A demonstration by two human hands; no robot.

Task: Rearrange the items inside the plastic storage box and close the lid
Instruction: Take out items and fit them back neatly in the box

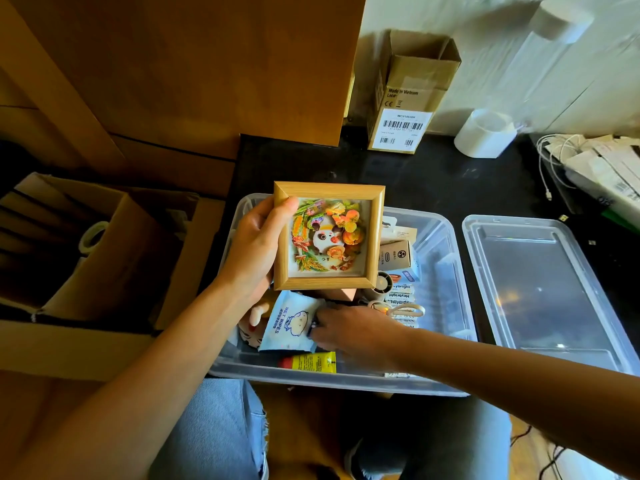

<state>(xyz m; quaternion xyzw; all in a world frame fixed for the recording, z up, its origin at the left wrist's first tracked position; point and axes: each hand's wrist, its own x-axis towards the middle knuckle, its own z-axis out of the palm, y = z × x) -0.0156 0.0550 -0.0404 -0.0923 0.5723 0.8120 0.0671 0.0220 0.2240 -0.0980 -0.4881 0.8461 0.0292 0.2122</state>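
Note:
The clear plastic storage box (446, 271) sits open on a black table in front of me, half filled with small items. My left hand (254, 251) grips a square wooden picture frame (328, 235) with a colourful panda relief, held above the box's left half. My right hand (349, 329) reaches into the box, fingers curled at the edge of a blue wet wipes packet (289, 323). A yellow tube (308, 362) lies along the near wall. Small cartons (398, 256) and white Heybright packs (401, 294) lie in the middle. The clear lid (540, 289) lies flat to the right of the box.
An open cardboard box (405, 95) and a white tape roll (485, 133) stand at the back of the table. White cables and papers (595, 168) pile up at the far right. Large cardboard boxes (104, 237) fill the left side. My knees are below the box.

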